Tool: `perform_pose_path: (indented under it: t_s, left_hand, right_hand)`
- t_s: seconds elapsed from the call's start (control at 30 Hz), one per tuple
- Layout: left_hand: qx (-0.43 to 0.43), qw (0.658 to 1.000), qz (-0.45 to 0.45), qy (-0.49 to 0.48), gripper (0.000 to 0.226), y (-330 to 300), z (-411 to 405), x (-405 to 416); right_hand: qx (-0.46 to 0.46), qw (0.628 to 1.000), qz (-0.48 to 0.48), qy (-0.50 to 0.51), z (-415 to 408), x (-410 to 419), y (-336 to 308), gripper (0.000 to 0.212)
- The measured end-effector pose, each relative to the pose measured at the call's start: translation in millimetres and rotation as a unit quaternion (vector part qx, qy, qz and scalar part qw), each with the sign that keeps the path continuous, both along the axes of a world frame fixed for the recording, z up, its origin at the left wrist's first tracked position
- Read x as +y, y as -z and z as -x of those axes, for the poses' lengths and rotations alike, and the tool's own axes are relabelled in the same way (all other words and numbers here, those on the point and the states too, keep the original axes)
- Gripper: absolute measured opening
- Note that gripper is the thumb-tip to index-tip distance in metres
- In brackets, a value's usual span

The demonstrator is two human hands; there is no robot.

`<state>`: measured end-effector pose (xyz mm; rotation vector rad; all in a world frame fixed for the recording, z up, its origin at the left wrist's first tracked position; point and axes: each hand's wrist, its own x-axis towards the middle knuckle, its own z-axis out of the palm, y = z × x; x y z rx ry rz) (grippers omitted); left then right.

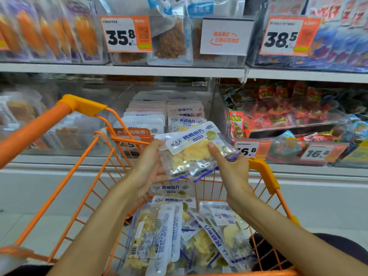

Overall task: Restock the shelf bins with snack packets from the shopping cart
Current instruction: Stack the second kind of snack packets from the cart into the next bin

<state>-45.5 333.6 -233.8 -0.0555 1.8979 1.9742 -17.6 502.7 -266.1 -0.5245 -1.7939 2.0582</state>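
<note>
Both my hands hold one clear snack packet [194, 151] with yellow fish slices and a white-blue label, above the orange wire shopping cart [83, 156]. My left hand [148, 166] grips its left edge from beneath; my right hand [229, 166] grips its right side, thumb on top. Several more of the same packets [179, 232] lie heaped in the cart below. Straight ahead, a clear shelf bin [207, 87] holds rows of matching packets [157, 116] standing upright.
A bin of red snack packs [278, 112] sits to the right, and a bin of brownish packs [23, 114] to the left. The upper shelf [139, 69] carries more bins with price tags 35.8 and 38.5. The cart handle [29, 128] crosses on the left.
</note>
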Motion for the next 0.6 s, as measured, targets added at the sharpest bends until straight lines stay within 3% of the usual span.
perform_pose_path:
  t_s: [0.17,0.23,0.33,0.4,0.43,0.53,0.6]
  left_hand:
    - [0.065,0.997,0.046,0.015,0.018,6,-9,11]
    - [0.086,0.996,0.04,0.005,0.019,5,-9,10]
    - [0.134,0.989,0.059,0.005,0.02,0,-6,3]
    - [0.179,0.98,0.077,0.039,0.022,-9,-3,1]
    - [0.205,0.973,0.086,0.059,0.024,-15,2,0]
    - [0.265,0.954,0.103,0.098,0.029,-35,24,2]
    - [0.291,0.943,0.124,0.107,0.027,-46,44,1]
  right_hand:
    - [-0.002,1.0,-0.009,-0.026,-8,-8,4,0.039]
    - [-0.01,0.999,-0.026,-0.025,-7,-4,-1,0.044]
    - [-0.008,0.98,-0.195,-0.025,3,12,-17,0.067]
    - [-0.01,0.962,-0.25,-0.108,9,23,-36,0.079]
    - [-0.018,0.957,-0.245,-0.152,14,27,-46,0.075]
    - [-0.019,0.93,-0.263,-0.256,35,37,-65,0.032]
    - [0.037,0.926,-0.273,-0.258,52,39,-64,0.033]
